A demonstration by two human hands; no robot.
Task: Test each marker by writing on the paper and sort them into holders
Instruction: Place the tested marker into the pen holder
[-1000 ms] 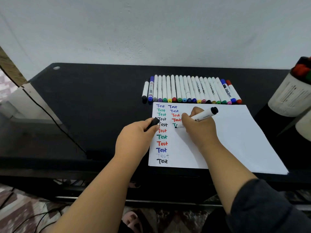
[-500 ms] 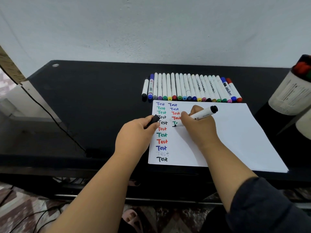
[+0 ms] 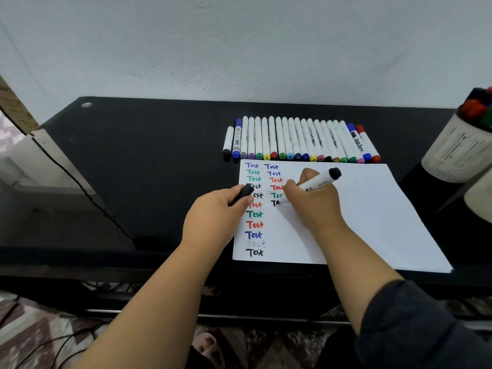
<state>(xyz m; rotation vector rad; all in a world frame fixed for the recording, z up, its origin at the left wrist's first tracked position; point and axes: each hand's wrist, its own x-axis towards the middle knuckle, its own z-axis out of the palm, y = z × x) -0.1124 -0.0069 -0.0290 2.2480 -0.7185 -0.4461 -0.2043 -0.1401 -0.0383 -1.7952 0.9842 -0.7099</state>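
The right hand (image 3: 315, 201) is holding a black marker (image 3: 316, 181) and writing on the paper (image 3: 372, 214). The marker is slanting up and right, away from its tip. The left hand (image 3: 213, 219), pinching the cap (image 3: 243, 193), is sitting just left of that tip.

A black table (image 3: 138, 155) is standing against a pale grey wall (image 3: 239, 43). Below the table's front edge, a patterned floor (image 3: 32, 331) is showing, with dark cables (image 3: 53, 344) trailing across it. Left of the table, a wooden edge (image 3: 13, 107) is slanting upward.
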